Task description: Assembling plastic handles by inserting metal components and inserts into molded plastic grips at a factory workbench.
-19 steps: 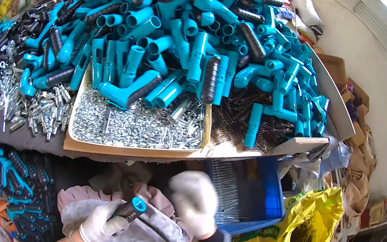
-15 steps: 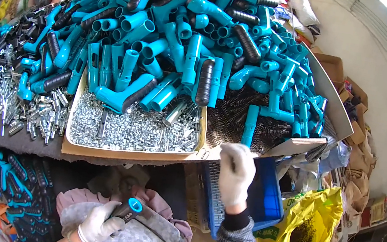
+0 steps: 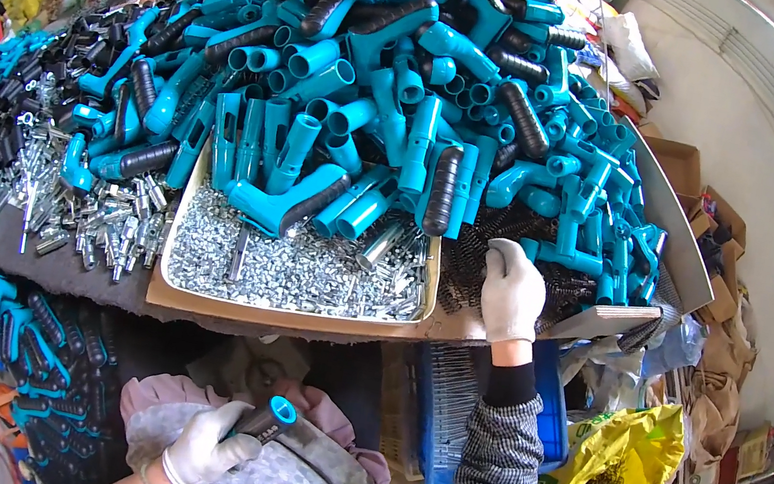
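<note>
Two gloved hands: left hand (image 3: 205, 448) closed round teal-and-black handle (image 3: 270, 418) over lap; right hand (image 3: 511, 292) resting, fingers bent, on black springs (image 3: 476, 256) at tabletop (image 3: 314, 320) edge, holding nothing discernible. Handle judged light, stiff; best gripped mid-shaft.

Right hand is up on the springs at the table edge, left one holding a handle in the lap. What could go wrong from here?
1. The blue handle pile is heaped steeply just above the right hand; tugging at the dark springs may bring handles sliding down.
2. The cardboard tray of small metal parts overhangs the table edge; a bump might spill them.
3. The left hand holds its handle loosely in the lap; it could slip.
</note>
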`<state>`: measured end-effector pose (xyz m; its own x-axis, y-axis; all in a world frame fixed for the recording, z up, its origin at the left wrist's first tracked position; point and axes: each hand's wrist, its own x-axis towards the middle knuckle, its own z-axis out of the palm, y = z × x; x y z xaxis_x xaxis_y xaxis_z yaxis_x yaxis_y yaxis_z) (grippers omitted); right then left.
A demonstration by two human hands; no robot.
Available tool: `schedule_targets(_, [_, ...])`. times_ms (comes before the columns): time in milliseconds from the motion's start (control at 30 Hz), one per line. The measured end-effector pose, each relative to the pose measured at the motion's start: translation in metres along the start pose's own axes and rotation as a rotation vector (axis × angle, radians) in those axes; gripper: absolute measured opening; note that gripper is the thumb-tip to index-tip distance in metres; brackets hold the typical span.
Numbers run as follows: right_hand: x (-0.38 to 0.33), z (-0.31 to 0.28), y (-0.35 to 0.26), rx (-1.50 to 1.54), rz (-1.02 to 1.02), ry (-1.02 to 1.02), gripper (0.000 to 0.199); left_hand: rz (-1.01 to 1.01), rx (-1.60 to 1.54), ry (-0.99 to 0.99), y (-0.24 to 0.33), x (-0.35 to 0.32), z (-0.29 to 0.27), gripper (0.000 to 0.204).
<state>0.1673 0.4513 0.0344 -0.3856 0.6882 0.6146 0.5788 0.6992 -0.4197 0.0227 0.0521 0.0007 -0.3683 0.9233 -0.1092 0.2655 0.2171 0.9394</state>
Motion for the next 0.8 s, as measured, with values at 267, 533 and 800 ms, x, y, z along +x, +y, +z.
schedule_targets(267, [-0.018, -0.006, -0.016, 0.191, 0.000, 0.148, 0.018, -0.003, -0.039, 0.041, 0.001, -0.001, -0.007, 0.064])
schedule_targets(533, [-0.080, -0.057, -0.147, 0.716, -0.444, -0.595, 0.017, 0.086, 0.144, 0.145, 0.020, 0.004, -0.025, 0.058])
schedule_targets(800, [-0.093, -0.033, -0.196, 0.721, -0.640, -0.704, 0.018, 0.250, 0.426, 0.213, 0.031, -0.010, -0.059, 0.055])
